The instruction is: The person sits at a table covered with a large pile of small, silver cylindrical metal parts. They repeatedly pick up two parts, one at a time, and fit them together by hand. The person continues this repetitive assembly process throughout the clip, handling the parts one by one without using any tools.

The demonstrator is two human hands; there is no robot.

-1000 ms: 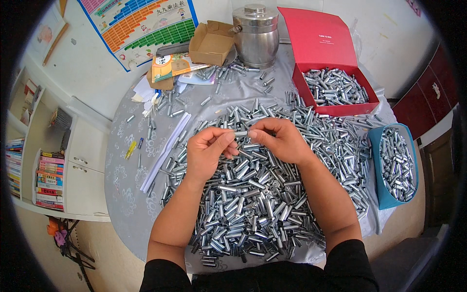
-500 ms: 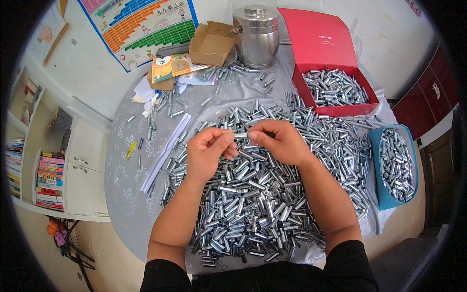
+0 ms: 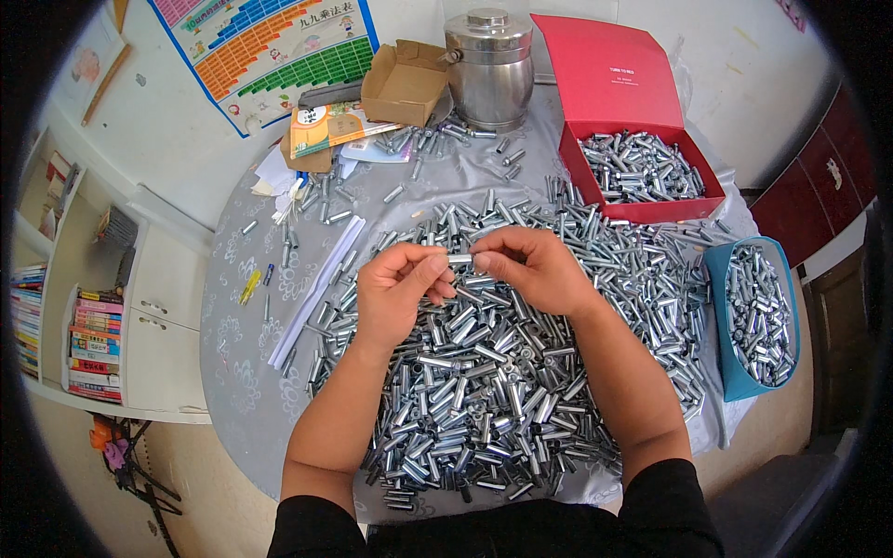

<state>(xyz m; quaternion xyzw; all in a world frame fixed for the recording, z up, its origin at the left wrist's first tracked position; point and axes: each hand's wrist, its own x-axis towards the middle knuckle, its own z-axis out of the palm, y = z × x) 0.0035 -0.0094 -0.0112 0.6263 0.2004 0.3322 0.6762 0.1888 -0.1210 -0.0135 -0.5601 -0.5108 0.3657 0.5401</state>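
Note:
Between my two hands, above a heap of shiny metal sleeves and bolts (image 3: 484, 400), a short silvery metal sleeve (image 3: 459, 260) lies level. My left hand (image 3: 395, 286) pinches its left end with thumb and forefinger, the other fingers curled beneath. On its right end close the thumb and fingertips of my right hand (image 3: 538, 272). Fingertips cover both ends of the sleeve, so any fitting there is hidden.
At the back right stands an open red box (image 3: 642, 212) filled with metal parts. A teal bin (image 3: 724, 325) of them sits at the right edge. Behind are a steel pot (image 3: 491, 79) and a cardboard box (image 3: 402, 88). Folded white paper (image 3: 316, 296) and a yellow-handled tool (image 3: 249, 287) lie left.
My right fingers have shifted very slightly at the sleeve's right end. Both hands otherwise keep their place, and the heap looks the same.

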